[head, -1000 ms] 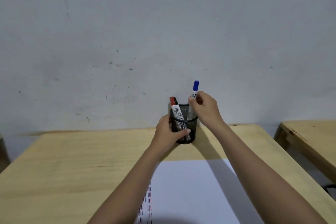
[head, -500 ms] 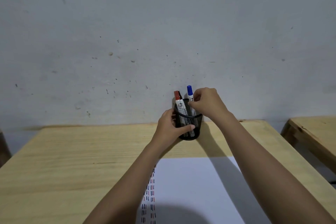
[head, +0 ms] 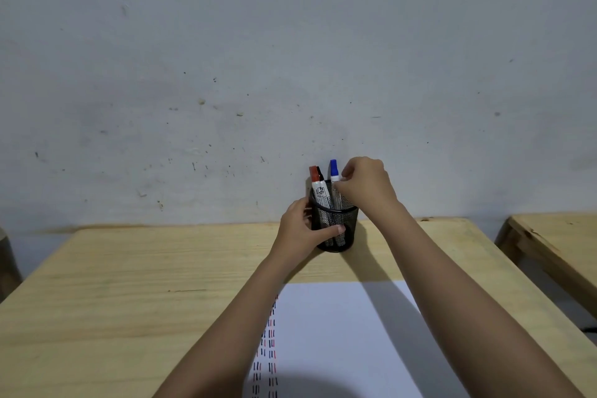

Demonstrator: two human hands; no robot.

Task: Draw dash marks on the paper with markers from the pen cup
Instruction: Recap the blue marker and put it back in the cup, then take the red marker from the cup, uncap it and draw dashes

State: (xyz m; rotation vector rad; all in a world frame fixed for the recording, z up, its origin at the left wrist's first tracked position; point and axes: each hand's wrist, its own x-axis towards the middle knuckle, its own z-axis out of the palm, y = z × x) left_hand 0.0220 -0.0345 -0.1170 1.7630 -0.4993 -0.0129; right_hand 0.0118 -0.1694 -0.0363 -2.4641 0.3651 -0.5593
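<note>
Hands working at the black wire-mesh pen cup [head: 336,223]

Left hand [head: 302,226] is clasping the cup; right hand [head: 366,186] fingers [head: 339,186] are pinching the upright blue-capped white marker [head: 334,178], its long axis vertical, just left.

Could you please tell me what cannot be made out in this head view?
- Dash columns on the paper: partly hidden by the left forearm, cut off by the bottom edge.
- Marker label print in the pen cup: too small to read.
- Right hand fingertips on the blue marker: grip hidden by the hand itself.
- Black marker: mostly behind the red marker.
</note>
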